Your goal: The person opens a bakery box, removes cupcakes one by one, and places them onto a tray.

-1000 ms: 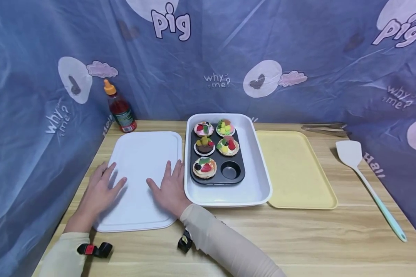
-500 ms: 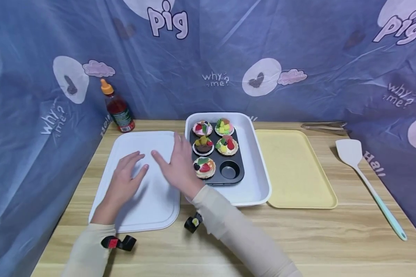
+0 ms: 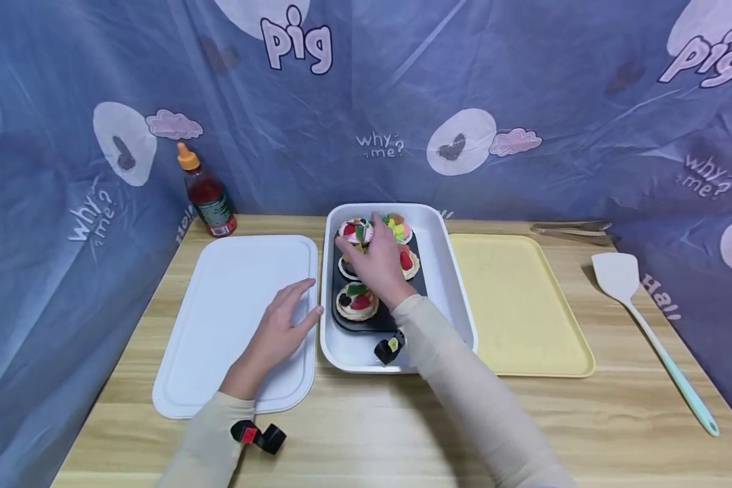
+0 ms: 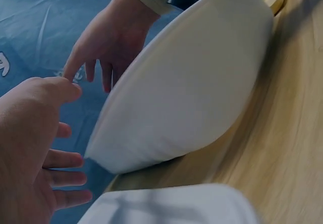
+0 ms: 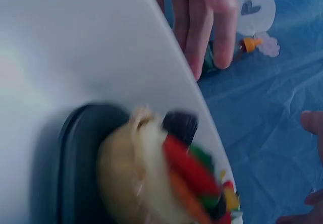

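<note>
A deep white tray [image 3: 448,285] holds a dark muffin pan [image 3: 419,281] with several fruit-topped tarts in its cups. My right hand [image 3: 375,261] is over the pan, fingers extended and apart, covering part of the middle tarts. The front-left tart [image 3: 356,303] shows just below the thumb; in the right wrist view this tart [image 5: 151,168] appears large beside the pan's edge. My left hand [image 3: 280,329] hovers above the flat white tray [image 3: 232,291], thumb and fingers spread, fingertips by the deep tray's left rim. Nothing shows in either hand.
A pale yellow tray [image 3: 518,305] lies right of the deep tray. Farther right are a white spatula [image 3: 616,274] with a mint handle and, behind it, metal tongs [image 3: 573,232]. A red sauce bottle [image 3: 210,200] stands at the back left. Patterned blue cloth [image 3: 317,156] surrounds the table.
The right hand has lifted from the flat white tray and moved right, over the muffin pan. My left hand has also moved right, toward the deep tray. The tarts have stayed put.
</note>
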A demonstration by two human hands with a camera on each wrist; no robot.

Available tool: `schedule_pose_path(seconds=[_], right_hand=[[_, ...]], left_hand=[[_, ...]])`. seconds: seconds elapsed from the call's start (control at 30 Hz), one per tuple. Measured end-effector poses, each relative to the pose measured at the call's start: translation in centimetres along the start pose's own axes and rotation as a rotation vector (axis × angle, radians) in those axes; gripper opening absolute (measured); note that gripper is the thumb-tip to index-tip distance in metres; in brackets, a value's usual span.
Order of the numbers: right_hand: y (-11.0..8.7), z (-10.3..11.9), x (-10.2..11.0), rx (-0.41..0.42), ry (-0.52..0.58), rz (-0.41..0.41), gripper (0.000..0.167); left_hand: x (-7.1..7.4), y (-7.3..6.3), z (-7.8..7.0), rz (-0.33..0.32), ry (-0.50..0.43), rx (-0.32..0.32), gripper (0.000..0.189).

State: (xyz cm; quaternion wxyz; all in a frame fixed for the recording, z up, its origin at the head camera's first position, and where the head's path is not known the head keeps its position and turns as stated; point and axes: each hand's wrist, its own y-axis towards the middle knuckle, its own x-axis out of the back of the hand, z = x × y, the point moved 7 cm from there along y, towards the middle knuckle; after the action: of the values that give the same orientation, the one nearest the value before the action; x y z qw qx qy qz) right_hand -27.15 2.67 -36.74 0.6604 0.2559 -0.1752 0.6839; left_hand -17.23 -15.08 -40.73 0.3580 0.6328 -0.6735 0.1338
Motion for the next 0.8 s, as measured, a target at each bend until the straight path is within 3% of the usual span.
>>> schedule_pose_path(seconds=[0.23, 0.43, 0.6, 0.8], right_hand=[[-1.4, -1.6, 1.6, -0.028, 0.011, 0.03, 0.095], [-3.0, -1.5, 2.5, 0.001, 0.043, 0.134, 0.094], [-4.5, -2.3, 2.3, 0.012, 0.031, 0.237, 0.092], [-5.9, -3.2, 1.2, 0.027, -0.032, 0.318, 0.101]], left_hand=[[-2.0, 0.2, -0.3, 0.056, -0.017, -0.016, 0.064], [-2.7, 0.2, 0.0, 0.085, -0.011, 0.005, 0.068], [-3.0, 0.2, 0.3, 0.091, -0.009, 0.014, 0.069], [-3.2, 0.1, 0.6, 0.092, -0.018, 0.029, 0.069]])
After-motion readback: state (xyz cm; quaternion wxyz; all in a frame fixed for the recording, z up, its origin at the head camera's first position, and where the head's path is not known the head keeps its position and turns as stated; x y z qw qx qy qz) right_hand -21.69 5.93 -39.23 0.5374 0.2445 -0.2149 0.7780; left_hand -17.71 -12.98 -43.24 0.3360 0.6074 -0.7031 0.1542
